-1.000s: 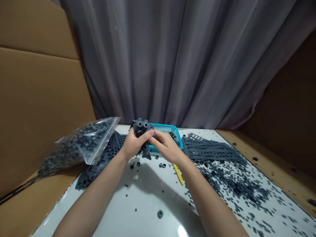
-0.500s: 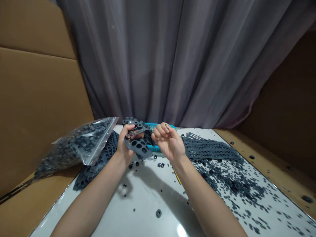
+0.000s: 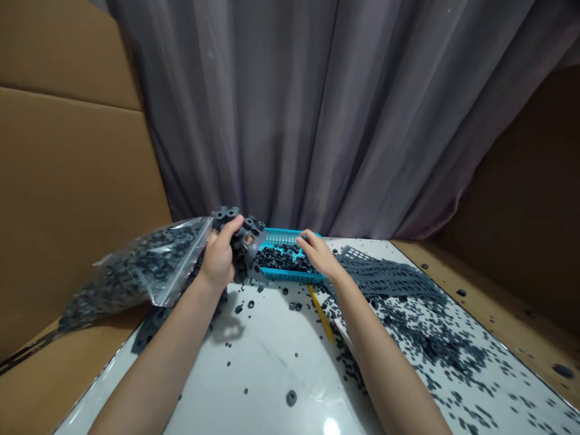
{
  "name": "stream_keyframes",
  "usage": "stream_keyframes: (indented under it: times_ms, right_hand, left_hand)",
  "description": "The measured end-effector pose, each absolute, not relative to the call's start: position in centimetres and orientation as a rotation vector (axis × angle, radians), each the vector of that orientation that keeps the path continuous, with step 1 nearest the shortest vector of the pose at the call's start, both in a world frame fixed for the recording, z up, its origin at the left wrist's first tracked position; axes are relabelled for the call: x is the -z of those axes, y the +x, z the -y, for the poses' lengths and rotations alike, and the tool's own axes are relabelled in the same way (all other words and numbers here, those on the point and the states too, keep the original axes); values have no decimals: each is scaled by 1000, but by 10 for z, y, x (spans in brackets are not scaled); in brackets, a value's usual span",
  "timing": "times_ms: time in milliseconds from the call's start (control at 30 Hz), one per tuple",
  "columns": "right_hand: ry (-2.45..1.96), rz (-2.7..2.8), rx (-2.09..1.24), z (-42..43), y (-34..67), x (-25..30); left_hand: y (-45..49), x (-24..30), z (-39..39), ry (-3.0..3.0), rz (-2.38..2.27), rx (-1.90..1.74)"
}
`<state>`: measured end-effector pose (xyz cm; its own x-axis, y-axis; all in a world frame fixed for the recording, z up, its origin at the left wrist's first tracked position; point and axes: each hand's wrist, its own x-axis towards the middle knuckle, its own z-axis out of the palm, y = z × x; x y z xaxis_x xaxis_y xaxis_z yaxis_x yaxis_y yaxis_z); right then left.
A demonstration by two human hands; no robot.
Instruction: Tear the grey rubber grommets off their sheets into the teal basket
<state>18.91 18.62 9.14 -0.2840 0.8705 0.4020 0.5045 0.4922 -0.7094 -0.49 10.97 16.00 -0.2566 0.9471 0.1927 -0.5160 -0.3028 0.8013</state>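
Observation:
My left hand [image 3: 220, 251] is closed around a bent dark grey rubber sheet [image 3: 248, 232] with round holes and raised ring-shaped parts. Part of the sheet is hidden behind the fingers. Over the right end of a blue plastic basket [image 3: 290, 276], my right hand [image 3: 318, 251] is closed in a pinch, and a small dark rubber piece [image 3: 304, 237] shows at its fingertips. Many small black rubber parts [image 3: 276, 257] lie inside the basket.
A clear zip bag [image 3: 149, 260] full of dark parts leans at the left. Punched-out rubber sheets [image 3: 389, 275] are stacked at the right, near scattered black scraps [image 3: 435, 344]. A yellow stick [image 3: 321, 314] lies on the white table [image 3: 254, 386]. A grey curtain [image 3: 281, 121] hangs behind.
My left hand has shifted slightly left and turned with the rubber sheet. My right hand has moved away from the sheet, to the basket's right end, uncovering the basket and yellow stick.

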Motion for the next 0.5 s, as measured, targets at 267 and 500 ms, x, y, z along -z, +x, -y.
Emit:
stream_keyframes:
  times_ms: [267, 500]
  right_hand:
    - [-1270, 1971, -299, -191, 212, -95]
    - [-713, 2226, -418, -119, 171, -158]
  left_hand:
    - [4, -144, -111, 981, -812, -1619]
    - [0, -128, -110, 1197, -849, -1593]
